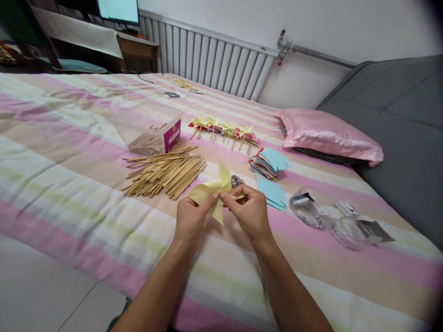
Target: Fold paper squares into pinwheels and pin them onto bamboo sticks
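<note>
- The left hand pinches a yellow paper pinwheel with folded pointed blades between thumb and fingertips, gripping it at its centre from the left.
- The right hand meets it from the other side, thumb and forefinger closed narrowly on the same centre of the pinwheel, the two sets of fingertips almost touching.
- The pinwheel is held just above the striped pink, cream and green bedspread, over the middle of the bed and nearer its front edge than its far one.
- A loose heap of thin wooden sticks lies on the bedspread just left of the pinwheel.
- Behind the sticks stands a clear plastic box with a purple label, with more sticks inside it.
- A small pile of shiny metal pieces sits just behind the right hand; what they are is too small to tell.
- A stack of cut coloured paper squares with a light blue sheet on top rests right of that, and loose light blue sheets lie beside the right hand.
- A row of finished yellow and pink pinwheels on sticks lies further back.
- Crumpled clear plastic packaging lies towards the right edge.
- A pink satin pillow lies at the far right corner.
</note>
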`<state>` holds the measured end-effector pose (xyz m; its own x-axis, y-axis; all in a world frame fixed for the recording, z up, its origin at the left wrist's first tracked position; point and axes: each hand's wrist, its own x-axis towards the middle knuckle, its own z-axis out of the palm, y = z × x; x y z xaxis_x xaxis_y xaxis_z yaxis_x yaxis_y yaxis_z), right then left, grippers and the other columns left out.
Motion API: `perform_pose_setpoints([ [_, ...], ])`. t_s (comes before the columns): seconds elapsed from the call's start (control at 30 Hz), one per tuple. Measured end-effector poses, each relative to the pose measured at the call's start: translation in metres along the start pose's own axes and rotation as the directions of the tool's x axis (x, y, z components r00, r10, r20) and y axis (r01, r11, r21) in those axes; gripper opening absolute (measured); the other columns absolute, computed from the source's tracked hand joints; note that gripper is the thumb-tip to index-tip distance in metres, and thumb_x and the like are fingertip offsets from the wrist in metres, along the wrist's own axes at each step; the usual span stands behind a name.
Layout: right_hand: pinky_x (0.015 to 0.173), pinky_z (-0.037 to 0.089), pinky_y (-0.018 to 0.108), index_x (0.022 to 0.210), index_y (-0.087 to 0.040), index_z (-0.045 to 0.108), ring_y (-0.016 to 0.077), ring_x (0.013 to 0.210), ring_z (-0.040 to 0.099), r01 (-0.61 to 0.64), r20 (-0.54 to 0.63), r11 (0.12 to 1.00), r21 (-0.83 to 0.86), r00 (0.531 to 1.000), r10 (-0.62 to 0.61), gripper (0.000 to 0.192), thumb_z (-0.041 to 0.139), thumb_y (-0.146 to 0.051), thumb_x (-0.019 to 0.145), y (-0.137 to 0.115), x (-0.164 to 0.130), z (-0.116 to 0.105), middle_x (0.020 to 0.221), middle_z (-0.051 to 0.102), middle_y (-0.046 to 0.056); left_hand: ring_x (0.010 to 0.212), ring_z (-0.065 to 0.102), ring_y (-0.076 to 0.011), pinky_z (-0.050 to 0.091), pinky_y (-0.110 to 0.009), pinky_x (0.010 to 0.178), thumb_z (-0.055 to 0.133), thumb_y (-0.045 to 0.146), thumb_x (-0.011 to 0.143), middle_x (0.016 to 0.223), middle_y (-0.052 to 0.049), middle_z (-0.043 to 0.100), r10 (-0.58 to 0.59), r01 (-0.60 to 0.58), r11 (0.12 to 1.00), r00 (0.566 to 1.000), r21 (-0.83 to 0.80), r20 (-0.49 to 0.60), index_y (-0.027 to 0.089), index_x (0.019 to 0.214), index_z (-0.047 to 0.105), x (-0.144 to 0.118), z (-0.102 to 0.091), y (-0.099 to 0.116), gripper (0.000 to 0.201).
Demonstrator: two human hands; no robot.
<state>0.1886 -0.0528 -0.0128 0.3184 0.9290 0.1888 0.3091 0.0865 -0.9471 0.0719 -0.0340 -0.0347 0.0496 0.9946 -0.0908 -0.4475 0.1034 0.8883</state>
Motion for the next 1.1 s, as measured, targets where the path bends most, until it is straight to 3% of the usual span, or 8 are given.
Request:
perform_pose_setpoints([
  [0.17, 0.05, 0.046, 0.026, 0.062, -0.019, 0.054, 0.0161, 0.055, 0.061, 0.018, 0.014, 1.0, 0.002, 1.0, -0.018, 0.027, 0.071, -0.038, 0.069, -0.003, -0.004, 0.002, 0.061, 0.061, 0.002, 0.061, 0.061, -0.0136, 0.045, -0.023, 0.059, 0.079, 0.027, 0.06, 0.068, -0.003, 0.07, -0.066, 0.062, 0.996, 0.996, -0.057, -0.068, 0.012, 0.075, 0.073, 0.0, 0.002, 0.003, 0.022],
  [0.27, 0.053, 0.049, 0.025, 0.077, -0.02, 0.051, 0.0158, 0.059, 0.064, 0.021, -0.006, 0.993, 0.114, 1.0, -0.021, 0.027, 0.073, -0.034, 0.068, -0.005, -0.005, 0.007, 0.069, 0.062, -0.001, 0.062, 0.062, -0.0129, 0.046, -0.022, 0.059, 0.079, 0.023, 0.058, 0.069, -0.002, 0.07, -0.093, 0.077, 0.985, 0.991, -0.152, -0.1, 0.012, 0.075, 0.071, -0.002, 0.006, 0.008, 0.021],
  [0.4, 0.062, 0.053, 0.028, 0.104, -0.023, 0.04, 0.0174, 0.069, 0.067, -0.047, -0.016, 0.941, 0.335, 0.998, 0.055, 0.053, 0.076, -0.029, 0.065, -0.005, -0.006, 0.013, 0.079, 0.066, -0.001, 0.067, 0.064, -0.0137, 0.048, -0.023, 0.064, 0.078, 0.022, 0.06, 0.08, -0.004, 0.072, -0.051, 0.029, 0.972, 0.995, -0.233, -0.09, 0.012, 0.08, 0.071, -0.002, 0.008, 0.01, 0.024],
  [0.5, 0.065, 0.052, 0.027, 0.114, -0.021, 0.04, 0.0152, 0.07, 0.065, -0.163, 0.018, 0.876, 0.454, 0.985, 0.174, 0.065, 0.078, -0.03, 0.062, -0.005, -0.004, 0.016, 0.081, 0.067, 0.0, 0.064, 0.063, -0.0126, 0.048, -0.023, 0.063, 0.079, 0.022, 0.059, 0.076, -0.003, 0.071, -0.035, 0.011, 0.973, 0.994, -0.229, -0.101, 0.012, 0.077, 0.071, -0.002, 0.009, 0.008, 0.023],
  [0.6, 0.066, 0.048, 0.024, 0.098, -0.016, 0.057, 0.0121, 0.068, 0.061, -0.269, 0.117, 0.825, 0.497, 0.963, 0.243, 0.045, 0.077, -0.033, 0.062, -0.005, -0.004, 0.017, 0.076, 0.067, 0.0, 0.065, 0.063, -0.0118, 0.048, -0.022, 0.064, 0.081, 0.023, 0.058, 0.076, -0.002, 0.071, -0.009, -0.02, 0.974, 0.992, -0.224, -0.126, 0.012, 0.077, 0.071, -0.002, 0.009, 0.005, 0.024],
  [0.7, 0.067, 0.046, 0.023, 0.077, -0.014, 0.066, 0.0109, 0.067, 0.059, -0.289, 0.148, 0.803, 0.521, 0.957, 0.248, 0.025, 0.077, -0.031, 0.062, -0.006, -0.006, 0.02, 0.074, 0.068, 0.0, 0.068, 0.063, -0.0125, 0.048, -0.023, 0.066, 0.081, 0.025, 0.058, 0.079, -0.004, 0.072, 0.005, -0.028, 0.982, 0.993, -0.189, -0.121, 0.012, 0.078, 0.072, -0.001, 0.008, 0.0, 0.025],
  [0.9, 0.062, 0.044, 0.023, 0.065, -0.014, 0.068, 0.0106, 0.061, 0.056, -0.272, 0.078, 0.745, 0.609, 0.955, 0.285, 0.017, 0.079, -0.024, 0.056, -0.006, -0.005, 0.021, 0.064, 0.067, -0.001, 0.066, 0.06, -0.0121, 0.048, -0.022, 0.063, 0.08, 0.029, 0.06, 0.077, -0.004, 0.07, -0.026, 0.016, 0.992, 0.996, -0.122, -0.084, 0.013, 0.08, 0.072, -0.004, 0.008, -0.005, 0.027],
  [1.1, 0.062, 0.045, 0.024, 0.067, -0.014, 0.071, 0.0126, 0.061, 0.058, -0.319, 0.187, 0.811, 0.49, 0.947, 0.26, 0.014, 0.077, -0.024, 0.06, 0.001, 0.005, -0.003, 0.065, 0.068, 0.001, 0.061, 0.056, -0.0117, 0.046, -0.022, 0.056, 0.077, 0.03, 0.063, 0.068, -0.001, 0.063, -0.173, 0.175, 0.984, 0.981, -0.013, 0.085, 0.013, 0.078, 0.07, -0.006, 0.003, 0.01, 0.023],
])
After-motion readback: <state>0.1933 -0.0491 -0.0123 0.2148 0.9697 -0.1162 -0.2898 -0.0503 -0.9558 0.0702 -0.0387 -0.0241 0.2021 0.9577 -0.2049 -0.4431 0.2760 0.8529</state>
